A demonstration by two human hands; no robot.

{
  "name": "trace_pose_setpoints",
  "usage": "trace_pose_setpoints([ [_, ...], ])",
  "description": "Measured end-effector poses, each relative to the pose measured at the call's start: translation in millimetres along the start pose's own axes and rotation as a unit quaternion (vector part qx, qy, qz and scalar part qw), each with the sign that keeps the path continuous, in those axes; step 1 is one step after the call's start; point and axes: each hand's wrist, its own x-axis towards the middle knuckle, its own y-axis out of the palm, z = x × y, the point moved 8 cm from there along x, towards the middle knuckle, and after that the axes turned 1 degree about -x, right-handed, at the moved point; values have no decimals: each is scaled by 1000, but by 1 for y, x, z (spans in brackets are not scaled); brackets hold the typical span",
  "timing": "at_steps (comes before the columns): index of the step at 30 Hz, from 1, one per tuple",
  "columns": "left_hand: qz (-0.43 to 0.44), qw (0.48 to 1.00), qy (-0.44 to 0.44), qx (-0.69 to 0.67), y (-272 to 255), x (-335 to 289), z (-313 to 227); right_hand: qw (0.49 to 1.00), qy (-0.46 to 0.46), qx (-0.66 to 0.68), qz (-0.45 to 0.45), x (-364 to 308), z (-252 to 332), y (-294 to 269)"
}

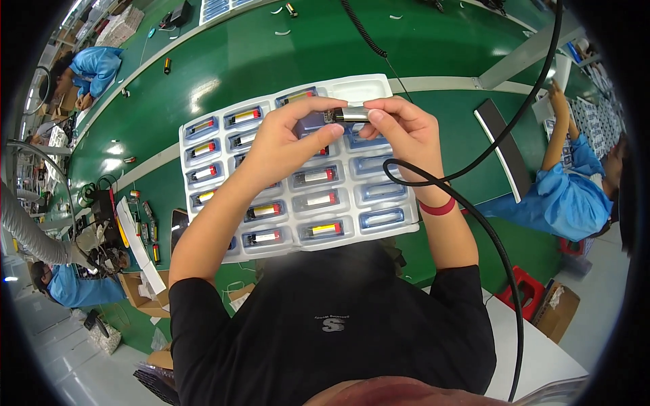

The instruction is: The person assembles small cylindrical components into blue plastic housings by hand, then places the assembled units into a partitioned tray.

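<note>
Above the white moulded tray [362, 88], I hold a small silver cylinder [352, 114] with a dark, circuit-like left end; it looks like a battery cell. My left hand [294, 132] pinches that dark end between thumb and forefinger. Closed on the silver right end are the fingers of my right hand [406, 128]. Rows of tray pockets hold small cylindrical cells with red ends and white or yellow labels, such as this labelled cell [323, 231]. In the right column, a lower pocket [381, 218] shows only clear, bluish plastic. My hands hide part of the tray's upper rows.
A black cable [467, 203] loops past my right wrist. The green bench [271, 61] carries scattered cells and a dark flat panel [502, 145] at right. Co-workers in blue sit left and right, including this blue sleeve [569, 196]. Tools and wires crowd the left.
</note>
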Motion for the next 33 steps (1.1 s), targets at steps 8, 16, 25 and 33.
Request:
trace_pose_setpoints([
  [8, 13, 999, 8, -35, -1, -4, 7, 1000, 3, -22, 18, -7, -1, 7],
  [16, -7, 904, -236, -355, 15, -22, 37, 998, 24, 15, -51, -15, -13, -4],
  [25, 17, 871, -225, -435, 30, -31, 25, 951, -186, -245, 33, -26, 23, 21],
  [33, 33, 878, -207, -431, 31, -32, 27, 948, -176, -261, 48, -23, 19, 23],
])
